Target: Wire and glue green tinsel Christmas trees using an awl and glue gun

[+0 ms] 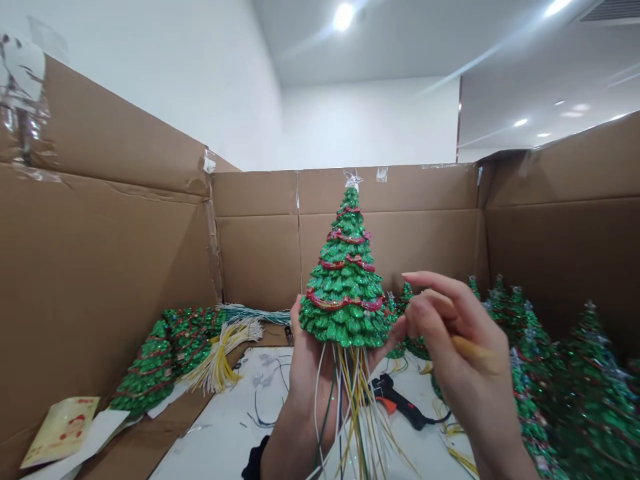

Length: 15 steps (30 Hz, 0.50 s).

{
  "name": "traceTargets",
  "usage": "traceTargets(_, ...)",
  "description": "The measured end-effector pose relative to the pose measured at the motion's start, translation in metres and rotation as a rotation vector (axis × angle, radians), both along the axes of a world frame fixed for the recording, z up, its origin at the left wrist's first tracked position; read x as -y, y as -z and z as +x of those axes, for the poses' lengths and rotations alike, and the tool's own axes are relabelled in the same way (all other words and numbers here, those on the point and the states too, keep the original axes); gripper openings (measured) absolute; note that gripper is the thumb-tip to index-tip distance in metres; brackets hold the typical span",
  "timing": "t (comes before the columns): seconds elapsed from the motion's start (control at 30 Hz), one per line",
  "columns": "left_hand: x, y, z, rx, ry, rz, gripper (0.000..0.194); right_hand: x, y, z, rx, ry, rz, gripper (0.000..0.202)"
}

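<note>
A glittery green Christmas tree ornament [345, 287] with red garlands and a clear star on top stands upright in front of me. My left hand [307, 373] grips it around the base from behind and below. White, yellow and dark green wires [357, 407] hang down from its underside. Just right of the tree, my right hand [465, 347] is raised with curled fingers, apart from the green branches. Tucked in that hand is a yellowish stick-like tool [475, 353], mostly hidden by the fingers.
Cardboard walls [255, 247] surround the white work surface [215, 433]. A black and orange glue gun [405, 407] lies behind the wires. More trees [590, 380] stand at right; others lie at left [150, 370] beside yellow and white wire bundles [227, 353]. A yellow card [63, 430] sits front left.
</note>
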State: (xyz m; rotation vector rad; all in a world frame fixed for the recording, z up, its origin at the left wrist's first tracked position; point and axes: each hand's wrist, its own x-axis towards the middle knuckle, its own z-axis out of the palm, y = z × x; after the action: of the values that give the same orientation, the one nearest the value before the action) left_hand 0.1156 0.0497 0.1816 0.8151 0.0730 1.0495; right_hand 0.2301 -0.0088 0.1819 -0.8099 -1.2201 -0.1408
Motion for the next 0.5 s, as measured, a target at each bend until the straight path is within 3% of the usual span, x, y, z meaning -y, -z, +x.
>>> traceTargets(0.2, 0.007, -0.009, -0.002, -0.007, -0.053, -0.104, 0.051, -0.005, -0.002, 0.0, 0.195, 0.11, -0.04, 0.008)
traceTargets(0.3, 0.009, -0.013, -0.004, -0.019, -0.089, -0.125, 0.05, -0.011, 0.0, 0.004, 0.185, 0.126, -0.035, 0.019)
traceTargets(0.4, 0.013, -0.012, -0.002, -0.067, -0.046, -0.047, 0.054, -0.02, 0.002, 0.001, 0.059, 0.03, -0.009, 0.035)
traceTargets(0.5, 0.018, -0.005, 0.003, -0.127, 0.096, 0.058, 0.056, -0.029, 0.005, -0.005, -0.248, -0.087, 0.129, 0.036)
